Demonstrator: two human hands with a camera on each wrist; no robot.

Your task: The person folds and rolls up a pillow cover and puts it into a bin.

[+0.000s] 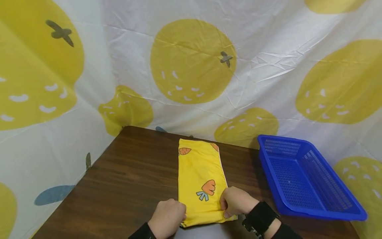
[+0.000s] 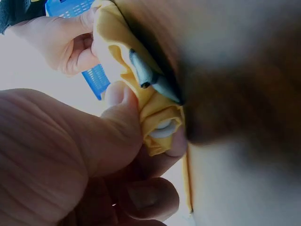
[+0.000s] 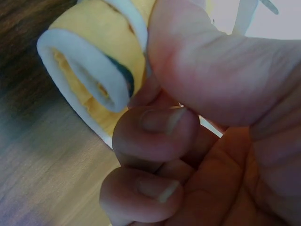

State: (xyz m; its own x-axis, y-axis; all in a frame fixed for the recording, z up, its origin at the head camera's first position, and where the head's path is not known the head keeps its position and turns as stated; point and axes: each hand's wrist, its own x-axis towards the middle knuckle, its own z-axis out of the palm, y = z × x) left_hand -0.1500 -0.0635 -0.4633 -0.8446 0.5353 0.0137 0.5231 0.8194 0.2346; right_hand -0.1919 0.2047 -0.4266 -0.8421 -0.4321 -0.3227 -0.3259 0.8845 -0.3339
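We see the left hand (image 1: pixel 167 216) and the right hand (image 1: pixel 238 200) each pinching the cloth (image 1: pixel 197 169), one at either side of its folded near end. It lies lengthwise on the tabletop (image 1: pixel 134 172), with a blue basket (image 1: pixel 298 186) to its right and a fruit-patterned curtain (image 1: pixel 191 59) behind.

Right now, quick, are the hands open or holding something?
Left hand: closed, pinching the yellow cloth at its near left corner.
Right hand: closed, pinching its near right side.
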